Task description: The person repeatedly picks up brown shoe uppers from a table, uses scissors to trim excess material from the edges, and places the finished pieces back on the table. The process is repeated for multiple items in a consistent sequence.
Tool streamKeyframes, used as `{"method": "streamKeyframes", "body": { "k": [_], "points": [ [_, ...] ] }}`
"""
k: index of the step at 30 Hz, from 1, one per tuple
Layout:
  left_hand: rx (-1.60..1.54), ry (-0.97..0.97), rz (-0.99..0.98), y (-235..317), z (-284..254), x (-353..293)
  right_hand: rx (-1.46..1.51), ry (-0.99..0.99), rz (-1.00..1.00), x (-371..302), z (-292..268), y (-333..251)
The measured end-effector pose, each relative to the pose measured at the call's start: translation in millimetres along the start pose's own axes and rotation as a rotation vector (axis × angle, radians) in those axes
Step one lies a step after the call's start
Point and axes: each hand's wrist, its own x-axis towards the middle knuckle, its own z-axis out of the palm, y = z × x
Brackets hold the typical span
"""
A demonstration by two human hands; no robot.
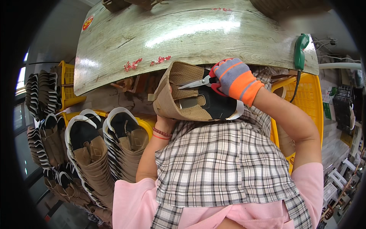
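Note:
Over my lap I hold a tan fabric shoe upper with a black lining and a white edge, its opening turned up toward me. My left hand supports it from the left and underneath; most of its fingers are hidden behind the fabric. My right hand, in a grey and orange striped glove, is closed round the red handles of a pair of scissors. The silver blades point left into the opening of the upper, over its mesh inside. Whether the blade tips touch the fabric I cannot tell.
A wood-grain table stands ahead, with a green corded tool at its right edge. Nested stacks of shoe uppers rise at my left, near yellow crates. Another yellow basket stands at my right.

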Motion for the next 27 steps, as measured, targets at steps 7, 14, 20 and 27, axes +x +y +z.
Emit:
{"method": "streamKeyframes", "body": {
  "k": [7,14,20,27],
  "points": [
    [0.195,0.046,0.094,-6.0,-6.7,4.2,0.001,0.051,-0.064,-0.5,-0.8,5.9],
    [0.133,0.014,0.061,-11.9,-15.8,9.2,0.042,0.084,-0.021,-10.8,-4.7,7.3],
    [-0.059,0.05,-0.003,-6.8,-6.0,6.5,-0.031,0.073,-0.084,0.9,2.9,1.9],
    [0.085,-0.059,0.061,5.6,17.0,-1.9,0.061,-0.006,0.097,-12.5,-1.2,6.0]
  ]
}}
